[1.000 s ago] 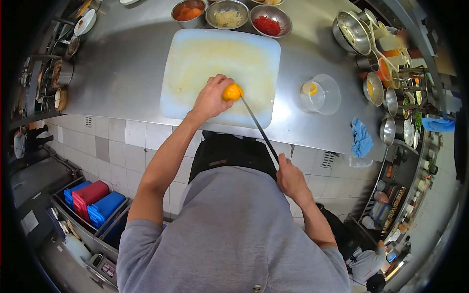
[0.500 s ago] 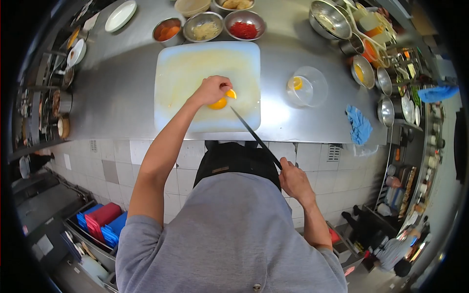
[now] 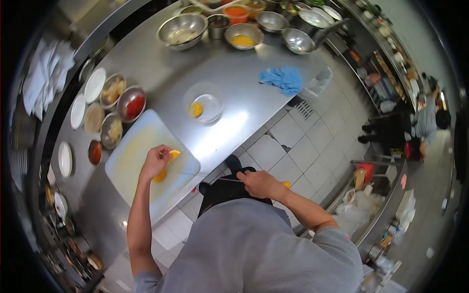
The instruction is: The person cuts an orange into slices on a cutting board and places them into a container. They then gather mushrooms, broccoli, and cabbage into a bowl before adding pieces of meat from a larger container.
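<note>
My left hand [image 3: 157, 160] is over the white cutting board [image 3: 132, 149], its fingers pinched on an orange wedge [image 3: 174, 155]. Another orange piece [image 3: 159, 177] lies on the board just below that hand. Off the board's right side, in front of my dark apron, my right hand [image 3: 261, 184] is closed around the knife. The knife's blade [image 3: 222, 179] shows as a thin line pointing left, and the handle is mostly hidden in the fist. A clear round container [image 3: 213, 108] with an orange piece [image 3: 196, 109] inside stands on the steel counter.
Bowls of red strips [image 3: 135, 106] and pale food [image 3: 115, 131] stand beyond the board. Metal bowls [image 3: 183, 31] line the counter's far side. A blue cloth [image 3: 282, 79] lies near the edge. Another person [image 3: 426, 122] is at far right, beside shelving.
The view has swung right, so the counter and board appear turned and farther left. The knife has moved away from the board and its blade looks foreshortened. My left hand still pinches the wedge.
</note>
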`<action>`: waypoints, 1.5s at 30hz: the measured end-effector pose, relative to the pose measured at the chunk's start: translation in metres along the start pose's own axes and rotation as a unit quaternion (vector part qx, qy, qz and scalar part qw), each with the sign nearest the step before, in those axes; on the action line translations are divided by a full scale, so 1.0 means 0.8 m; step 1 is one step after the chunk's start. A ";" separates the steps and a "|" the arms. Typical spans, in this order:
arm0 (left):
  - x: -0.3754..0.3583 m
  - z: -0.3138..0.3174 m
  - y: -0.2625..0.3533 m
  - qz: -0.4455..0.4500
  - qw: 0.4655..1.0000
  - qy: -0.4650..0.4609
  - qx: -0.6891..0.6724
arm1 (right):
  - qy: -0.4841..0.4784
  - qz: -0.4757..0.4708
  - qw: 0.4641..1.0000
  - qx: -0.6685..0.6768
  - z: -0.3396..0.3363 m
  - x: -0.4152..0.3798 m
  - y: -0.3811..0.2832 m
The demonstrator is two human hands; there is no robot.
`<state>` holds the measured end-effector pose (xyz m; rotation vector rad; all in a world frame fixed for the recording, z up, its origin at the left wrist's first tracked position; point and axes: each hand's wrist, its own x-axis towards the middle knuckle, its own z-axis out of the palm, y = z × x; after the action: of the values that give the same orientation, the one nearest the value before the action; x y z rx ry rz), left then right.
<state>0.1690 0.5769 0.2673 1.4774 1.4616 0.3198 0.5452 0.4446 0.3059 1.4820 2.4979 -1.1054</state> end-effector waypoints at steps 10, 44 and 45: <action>0.167 0.141 0.320 0.105 0.903 -0.256 -0.329 | 0.011 0.038 0.997 0.064 0.031 -0.014 0.021; -0.131 0.037 -0.091 0.087 0.912 0.396 0.053 | 0.008 -0.056 0.998 0.003 0.012 0.094 -0.106; -0.129 0.038 -0.092 0.083 0.914 0.393 0.058 | 0.006 -0.058 0.998 -0.003 0.012 0.097 -0.107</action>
<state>0.1234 0.4572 0.2420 1.6618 1.9989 1.0417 0.4332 0.4726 0.3176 1.3626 2.6217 -1.1074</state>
